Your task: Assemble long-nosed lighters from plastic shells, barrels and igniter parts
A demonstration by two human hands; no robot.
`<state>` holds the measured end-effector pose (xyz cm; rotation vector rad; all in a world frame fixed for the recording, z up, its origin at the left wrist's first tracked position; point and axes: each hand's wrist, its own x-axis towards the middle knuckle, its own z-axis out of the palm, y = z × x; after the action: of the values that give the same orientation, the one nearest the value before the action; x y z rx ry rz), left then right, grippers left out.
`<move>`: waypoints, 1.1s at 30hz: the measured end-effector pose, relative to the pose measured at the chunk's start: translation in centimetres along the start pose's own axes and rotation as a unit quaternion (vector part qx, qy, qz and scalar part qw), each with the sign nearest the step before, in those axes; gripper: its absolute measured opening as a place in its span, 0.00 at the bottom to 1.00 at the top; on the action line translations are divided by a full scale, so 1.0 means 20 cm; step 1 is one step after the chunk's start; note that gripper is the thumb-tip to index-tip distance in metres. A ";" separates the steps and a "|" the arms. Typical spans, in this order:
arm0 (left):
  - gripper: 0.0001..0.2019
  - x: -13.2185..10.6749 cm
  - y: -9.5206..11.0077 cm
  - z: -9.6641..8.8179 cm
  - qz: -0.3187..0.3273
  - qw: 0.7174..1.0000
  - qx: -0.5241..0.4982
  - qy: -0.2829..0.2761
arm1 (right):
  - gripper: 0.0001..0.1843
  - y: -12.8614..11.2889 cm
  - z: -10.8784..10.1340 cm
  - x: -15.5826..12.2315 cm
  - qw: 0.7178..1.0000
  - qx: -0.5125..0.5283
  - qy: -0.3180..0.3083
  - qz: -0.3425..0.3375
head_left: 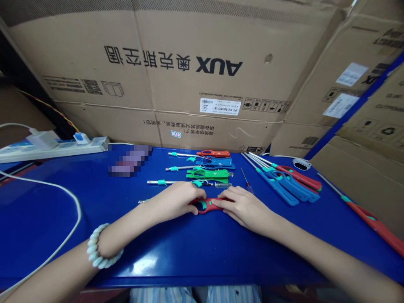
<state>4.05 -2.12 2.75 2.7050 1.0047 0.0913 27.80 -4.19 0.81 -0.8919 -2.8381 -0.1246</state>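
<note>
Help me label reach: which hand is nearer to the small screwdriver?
Right. The right hand is immediately on the near side of the screwdriver; the left hand is farther away, to its left, at the left end of the red casing.

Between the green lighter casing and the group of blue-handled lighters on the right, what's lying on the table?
In the head view, a small screwdriver lies between the green casing and the blue-handled lighters, just beyond the right hand.
</note>
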 end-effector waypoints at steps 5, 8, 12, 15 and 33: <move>0.07 0.00 0.03 0.03 0.009 0.996 0.092 -0.002 | 0.15 0.00 0.01 0.00 1.000 -0.007 -0.009 -0.002; 0.06 -0.01 0.04 0.05 0.016 0.993 0.116 0.006 | 0.15 0.01 0.01 0.01 1.000 0.017 -0.017 -0.002; 0.06 0.00 0.04 0.04 0.017 0.995 0.100 -0.002 | 0.15 0.02 -0.01 0.01 0.995 0.092 -0.028 0.020; 0.07 -0.01 0.03 0.02 0.022 0.998 0.053 0.000 | 0.16 0.03 -0.02 0.01 0.985 0.166 -0.024 0.044; 0.04 -0.02 -0.01 -0.02 -0.006 1.000 -0.030 -0.005 | 0.11 0.03 -0.03 0.03 0.950 0.269 -0.059 0.144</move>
<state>3.60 -2.06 3.13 2.6428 1.0003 0.1035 27.67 -3.45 1.52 -1.1782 -2.5772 0.7220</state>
